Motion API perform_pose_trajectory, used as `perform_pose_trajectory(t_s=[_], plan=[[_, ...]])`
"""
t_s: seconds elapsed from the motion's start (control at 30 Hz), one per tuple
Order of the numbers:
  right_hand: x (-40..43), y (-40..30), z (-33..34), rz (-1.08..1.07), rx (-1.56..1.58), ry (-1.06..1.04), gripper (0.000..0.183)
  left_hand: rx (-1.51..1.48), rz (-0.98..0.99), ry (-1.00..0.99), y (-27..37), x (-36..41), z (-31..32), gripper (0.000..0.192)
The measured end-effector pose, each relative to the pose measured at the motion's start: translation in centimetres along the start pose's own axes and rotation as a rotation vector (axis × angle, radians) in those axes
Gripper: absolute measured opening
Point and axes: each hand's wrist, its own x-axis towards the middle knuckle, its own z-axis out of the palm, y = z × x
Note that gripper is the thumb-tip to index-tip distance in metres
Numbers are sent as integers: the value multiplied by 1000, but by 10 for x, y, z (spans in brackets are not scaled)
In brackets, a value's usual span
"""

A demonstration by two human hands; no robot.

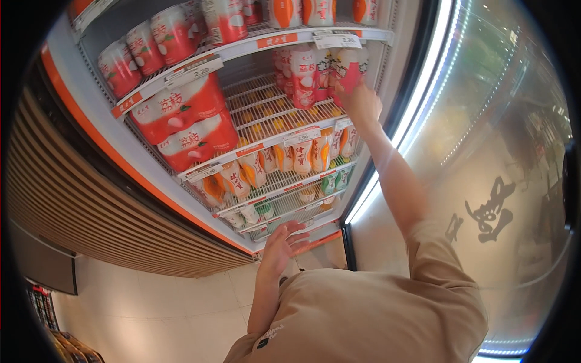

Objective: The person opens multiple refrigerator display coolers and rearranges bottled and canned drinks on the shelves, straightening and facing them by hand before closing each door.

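My right hand (364, 106) reaches into an open upright drinks cooler, with its fingers around the lower part of a pink bottle (348, 67) with a pale top. That bottle stands at the right end of a wire shelf (254, 106); part of it and some of my fingers are hidden. Beside it on the left are more pink bottles, one a lychee drink bottle (303, 75). My left hand (282, 247) hangs in front of the cooler's lower shelves, fingers apart, holding nothing.
Red shrink-wrapped drink packs (186, 118) lie left on the same shelf. Pink cans (170, 34) line the shelf above, orange-and-white bottles (302, 156) the one below. The glass door (490, 149) stands open at right. A slatted wood panel (104, 195) borders the left.
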Motion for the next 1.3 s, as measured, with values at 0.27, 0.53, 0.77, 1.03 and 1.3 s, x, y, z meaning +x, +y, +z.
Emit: perform_pose_trajectory(t_s=[0.27,0.53,0.77,1.03,1.3], plan=[[-17,-72,45,41,149,-70,100,2,-33,42,-10,-2,-9,48],[-3,-53,66,32,366,-40,61,-113,-11,142,-13,-21,-28,48],[-54,-49,16,296,1180,-491,38,-52,-31,177,-14,-14,-30,48],[-223,16,-35,519,2070,-975,56,52,109,-109,32,33,31,49],[-297,56,-22,335,2252,-1397,59,42,15,-239,53,91,103,65]])
